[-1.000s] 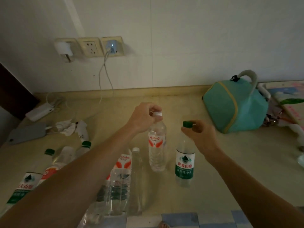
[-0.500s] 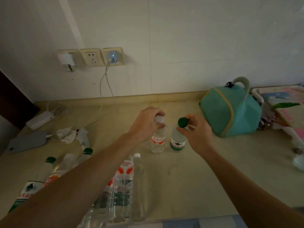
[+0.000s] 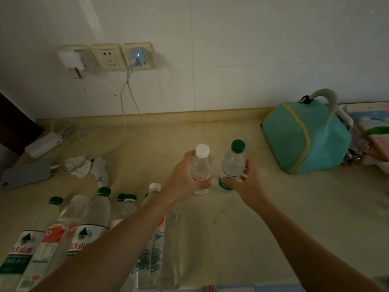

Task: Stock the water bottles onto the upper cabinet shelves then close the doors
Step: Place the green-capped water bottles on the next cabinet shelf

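You've got two bottles side by side, your left hand (image 3: 185, 175) on one (image 3: 201, 168), your right hand (image 3: 248, 182) on the other (image 3: 232, 165). Left of that grip lies a row of bottles (image 3: 88, 224); the bag (image 3: 305, 138) sits off to the right, the wall sockets (image 3: 107, 57) behind.

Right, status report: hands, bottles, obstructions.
Left hand grips white-capped bottle. Right hand grips green-capped bottle. Both upright over counter. Cabinet not in view.

Dim light falls on a white tiled wall (image 3: 252, 49) with three sockets (image 3: 107, 57) above a beige countertop (image 3: 273, 207); something dark, perhaps furniture (image 3: 14, 121), stands far left.
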The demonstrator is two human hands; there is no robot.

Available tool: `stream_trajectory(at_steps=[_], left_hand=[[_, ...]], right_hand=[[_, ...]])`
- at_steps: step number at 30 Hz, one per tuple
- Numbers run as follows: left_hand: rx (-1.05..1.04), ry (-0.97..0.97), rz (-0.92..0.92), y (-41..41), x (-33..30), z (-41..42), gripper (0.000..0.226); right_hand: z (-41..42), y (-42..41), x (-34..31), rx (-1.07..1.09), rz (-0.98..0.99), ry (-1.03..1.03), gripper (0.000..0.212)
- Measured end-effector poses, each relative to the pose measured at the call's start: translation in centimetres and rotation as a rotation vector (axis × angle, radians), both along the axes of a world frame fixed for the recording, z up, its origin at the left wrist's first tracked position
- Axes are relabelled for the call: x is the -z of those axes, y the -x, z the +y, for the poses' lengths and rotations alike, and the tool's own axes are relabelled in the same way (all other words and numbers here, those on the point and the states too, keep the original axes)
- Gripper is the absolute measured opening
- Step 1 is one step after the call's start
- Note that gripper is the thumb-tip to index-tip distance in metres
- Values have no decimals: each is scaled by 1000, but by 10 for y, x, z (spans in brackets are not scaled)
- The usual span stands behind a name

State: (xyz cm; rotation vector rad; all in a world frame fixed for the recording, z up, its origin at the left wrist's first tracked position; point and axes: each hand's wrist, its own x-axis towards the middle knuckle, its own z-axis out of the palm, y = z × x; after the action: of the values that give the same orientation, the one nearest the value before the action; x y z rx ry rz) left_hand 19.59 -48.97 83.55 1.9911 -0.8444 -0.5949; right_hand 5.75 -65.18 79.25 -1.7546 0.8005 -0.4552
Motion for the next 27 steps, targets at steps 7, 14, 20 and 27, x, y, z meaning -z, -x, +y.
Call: stream_trajectory(at_steps=[7, 14, 20, 27], left_hand=[[-62, 43, 14, -2, 16, -2, 83], [-204, 212, 8, 4, -8, 3, 75], [-118, 445, -31, -12, -110, 20, 75], [-20, 715, -229, -16, -264, 57, 76]], right_hand=[[0, -1, 21, 15, 5, -40, 70], [20, 8, -14, 145, -123, -63, 64], [48, 9, -125, 200, -336, 53, 60], [96, 6, -269, 210, -545, 254, 59]])
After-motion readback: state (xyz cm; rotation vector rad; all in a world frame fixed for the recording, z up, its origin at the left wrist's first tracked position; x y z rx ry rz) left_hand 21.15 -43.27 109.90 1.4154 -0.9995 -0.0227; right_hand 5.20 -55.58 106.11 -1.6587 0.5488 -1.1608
